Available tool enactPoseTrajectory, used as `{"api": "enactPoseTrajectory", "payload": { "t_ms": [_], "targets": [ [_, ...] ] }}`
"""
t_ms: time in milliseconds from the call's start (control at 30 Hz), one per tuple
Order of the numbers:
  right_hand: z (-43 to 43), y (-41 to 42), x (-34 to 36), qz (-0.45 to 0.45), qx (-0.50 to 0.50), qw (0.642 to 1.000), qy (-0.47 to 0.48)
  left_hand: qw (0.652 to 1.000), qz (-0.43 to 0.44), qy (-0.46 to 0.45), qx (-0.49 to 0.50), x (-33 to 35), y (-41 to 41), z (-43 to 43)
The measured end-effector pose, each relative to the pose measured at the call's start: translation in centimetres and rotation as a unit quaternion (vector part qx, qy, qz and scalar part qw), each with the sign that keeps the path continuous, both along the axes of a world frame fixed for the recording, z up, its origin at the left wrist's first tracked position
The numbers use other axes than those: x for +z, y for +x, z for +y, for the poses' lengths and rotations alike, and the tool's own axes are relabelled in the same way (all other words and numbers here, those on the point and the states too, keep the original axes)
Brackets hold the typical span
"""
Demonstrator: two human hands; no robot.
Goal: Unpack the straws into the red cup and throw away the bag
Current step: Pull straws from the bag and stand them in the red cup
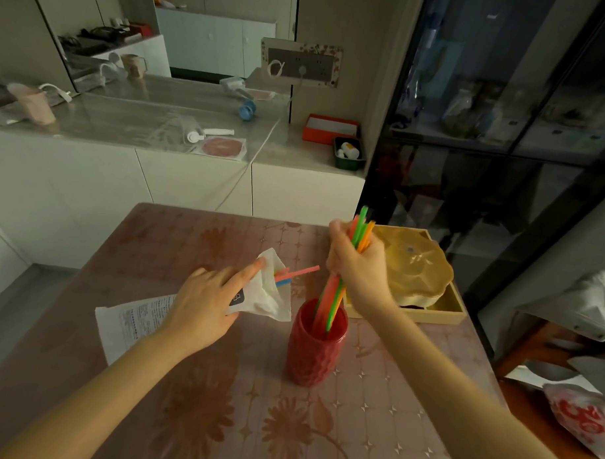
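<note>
A red textured cup stands upright on the table with the flowered cloth. My right hand grips a bundle of coloured straws just above the cup; their lower ends are inside it and their tops stick out above my fist. My left hand holds a clear plastic bag flat against the table, left of the cup. A few pink and blue straws poke out of the bag's open end toward the right.
A printed paper sheet lies under my left wrist. A wooden tray holding an amber lidded dish sits right behind the cup. A dark glass cabinet stands at the right and a white counter beyond the table.
</note>
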State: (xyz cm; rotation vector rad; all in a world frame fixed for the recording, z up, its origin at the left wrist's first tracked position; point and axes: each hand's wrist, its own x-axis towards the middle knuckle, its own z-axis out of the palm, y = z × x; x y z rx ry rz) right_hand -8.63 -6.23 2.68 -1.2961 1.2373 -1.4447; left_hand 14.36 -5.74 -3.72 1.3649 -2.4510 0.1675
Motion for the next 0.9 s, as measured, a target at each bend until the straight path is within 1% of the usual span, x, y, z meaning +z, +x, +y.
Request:
{"api": "enactPoseTrajectory", "payload": {
  "t_ms": [67, 167, 233, 300, 367, 400, 467, 500, 567, 633, 667, 733, 800, 833, 900],
  "targets": [
    [1.2, 0.3, -2.5, 0.034, 0.010, 0.999, 0.018, 1.000, 0.009, 0.006, -0.003, 0.0, -0.2, 0.1],
    [2.6, -0.2, -5.3, 0.043, 0.040, 0.995, 0.079, 1.000, 0.015, 0.009, 0.001, 0.1, -0.3, 0.4],
    [3.3, -0.8, -5.4, 0.047, 0.064, 0.989, 0.125, 1.000, 0.008, 0.008, 0.002, 0.3, -0.3, 0.5],
    [3.8, -1.3, -4.6, 0.042, 0.090, 0.985, 0.141, 1.000, -0.009, 0.011, 0.000, 0.7, -0.3, 0.5],
    [4.3, -1.8, -3.2, 0.019, 0.083, 0.988, 0.126, 0.999, -0.033, 0.007, 0.000, 1.3, -0.3, 0.4],
    [4.5, -1.9, -2.5, 0.000, 0.062, 0.993, 0.104, 0.999, -0.043, 0.001, -0.001, 1.8, -0.3, 0.2],
    [4.6, -1.9, -1.1, -0.058, 0.003, 0.997, 0.059, 0.997, -0.068, -0.026, -0.007, 3.4, -0.5, -0.2],
    [4.5, -1.7, -0.5, -0.101, -0.021, 0.993, 0.051, 0.995, -0.086, -0.051, -0.010, 4.6, -0.6, -0.6],
    [3.8, -1.3, 0.5, -0.222, -0.028, 0.971, 0.082, 0.984, -0.129, -0.118, -0.028, 7.6, -1.1, -1.6],
    [3.0, -0.6, 1.6, -0.332, -0.002, 0.933, 0.138, 0.964, -0.183, -0.184, -0.065, 11.3, -2.1, -2.5],
    [2.6, -0.3, 2.1, -0.372, 0.018, 0.914, 0.158, 0.949, -0.218, -0.210, -0.091, 13.1, -2.8, -2.6],
    [2.2, 0.3, 2.6, -0.437, 0.056, 0.879, 0.180, 0.907, -0.303, -0.254, -0.148, 15.7, -4.5, -2.8],
    [1.9, 0.8, 2.6, -0.481, 0.068, 0.853, 0.188, 0.863, -0.379, -0.276, -0.189, 17.7, -5.9, -2.6],
    [1.9, 1.0, 2.5, -0.505, 0.062, 0.840, 0.191, 0.846, -0.406, -0.281, -0.200, 18.3, -6.4, -2.7],
    [1.8, 1.2, 2.1, -0.563, 0.048, 0.799, 0.204, 0.820, -0.451, -0.285, -0.207, 18.9, -7.1, -2.9]
  ]
}}
